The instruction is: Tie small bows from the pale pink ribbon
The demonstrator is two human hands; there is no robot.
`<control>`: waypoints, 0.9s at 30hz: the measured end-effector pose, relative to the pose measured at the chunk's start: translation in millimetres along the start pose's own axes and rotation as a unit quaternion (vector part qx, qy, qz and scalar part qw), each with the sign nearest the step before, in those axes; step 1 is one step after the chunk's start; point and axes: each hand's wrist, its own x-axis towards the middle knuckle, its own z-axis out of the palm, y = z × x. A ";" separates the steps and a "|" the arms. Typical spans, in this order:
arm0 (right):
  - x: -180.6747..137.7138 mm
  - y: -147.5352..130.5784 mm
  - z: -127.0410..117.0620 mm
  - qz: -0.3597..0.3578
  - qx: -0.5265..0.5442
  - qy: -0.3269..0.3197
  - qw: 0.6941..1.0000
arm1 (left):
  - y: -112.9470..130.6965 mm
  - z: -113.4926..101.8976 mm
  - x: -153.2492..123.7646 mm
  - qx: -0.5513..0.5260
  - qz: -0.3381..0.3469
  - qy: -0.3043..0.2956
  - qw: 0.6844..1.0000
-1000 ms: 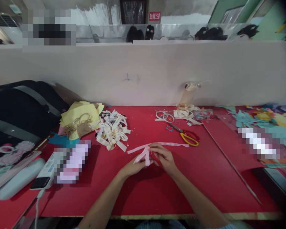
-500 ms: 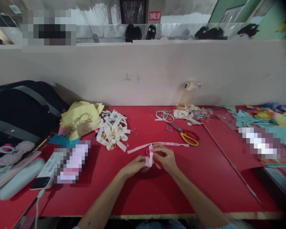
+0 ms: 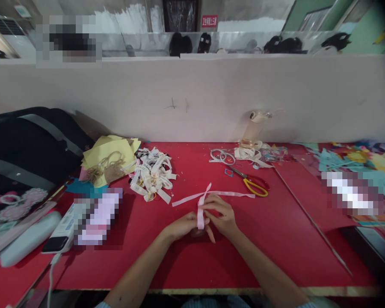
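Observation:
Both hands meet over the red tabletop (image 3: pixel 186 265), around a strip of pink ribbon (image 3: pixel 201 216). My left hand (image 3: pixel 186 225) is closed on the ribbon's lower part, thumb uppermost. The fingers of my right hand (image 3: pixel 223 214) pinch the same ribbon from the right, and its free end sticks up above them. Whatever else may lie between the hands is hidden. Just beyond them, a second pink ribbon strip (image 3: pixel 237 193) lies across the table. Scissors (image 3: pixel 255 187) with yellow and red handles rest behind its right end.
A heap of white ribbon pieces (image 3: pixel 152 175) lies left of the hands, beside yellow sheets (image 3: pixel 107 156). White rings (image 3: pixel 223 157) and a bottle (image 3: pixel 253 130) are at the back. A thin rod (image 3: pixel 311 218) slants along the right. A dark bag (image 3: pixel 28 149) stands at left.
The pink ribbon's upper end now rises above my right fingers, where it was pinched before. My right hand has moved slightly down along the ribbon. My left hand stays nearly in place.

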 end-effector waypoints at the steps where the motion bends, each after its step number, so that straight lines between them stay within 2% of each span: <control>1: 0.2 -0.1 -0.4 -0.006 -0.005 -0.001 1.000 | 2.9 1.0 -1.3 0.010 0.004 -0.004 1.000; 6: 2.4 1.8 -0.4 -0.012 -0.025 -0.017 0.999 | 14.1 2.5 -8.7 0.061 0.018 -0.012 0.998; 9: 2.4 3.6 1.3 -0.021 -0.039 -0.037 0.998 | 13.7 0.0 -9.1 0.074 0.056 -0.003 0.996; 14: 0.6 7.8 2.1 -0.014 -0.048 -0.073 0.996 | 12.0 -3.5 -3.6 0.170 0.138 0.087 0.972; 18: 0.9 11.1 1.9 0.012 -0.049 -0.070 0.996 | 10.2 -5.3 -1.3 0.335 0.179 0.147 0.913; 22: 2.3 9.0 3.3 0.037 -0.022 -0.061 0.997 | 6.1 -8.6 -2.3 0.512 0.183 0.175 0.821; 24: 2.9 6.9 4.5 0.047 -0.008 -0.044 0.998 | 4.8 -9.8 -2.5 0.570 0.177 0.184 0.781; 27: 3.1 5.3 5.9 0.067 0.015 -0.033 0.997 | 3.9 -10.6 -2.2 0.619 0.165 0.193 0.743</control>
